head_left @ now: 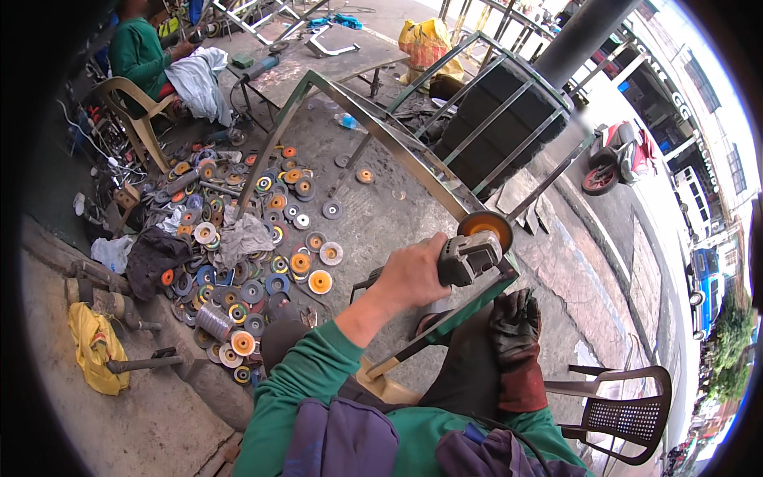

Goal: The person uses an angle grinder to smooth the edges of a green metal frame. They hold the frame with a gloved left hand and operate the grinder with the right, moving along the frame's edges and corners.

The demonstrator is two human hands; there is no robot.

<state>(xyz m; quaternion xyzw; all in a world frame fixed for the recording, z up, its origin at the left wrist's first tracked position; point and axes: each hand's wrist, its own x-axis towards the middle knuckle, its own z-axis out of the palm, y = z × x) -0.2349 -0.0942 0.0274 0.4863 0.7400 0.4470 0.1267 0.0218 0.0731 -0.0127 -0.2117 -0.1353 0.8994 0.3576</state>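
My left hand (413,274), bare and with a green sleeve behind it, grips a grey angle grinder (467,258). The grinder's orange disc (486,226) sits at the near corner of a large metal angle-bar frame (373,127), which slants across the ground in front of me. My right hand (515,318) wears a black glove with a dark red cuff. It rests on the frame's lower bar (453,318) just below the grinder and presses on it. My knees and a tan seat are under the frame.
Several used grinding discs (262,238) and rags litter the concrete at left. A person in green (139,52) sits on a plastic chair at top left beside a steel-topped table (318,60). A brown plastic chair (628,413) stands at lower right. A motorcycle (616,163) is parked at right.
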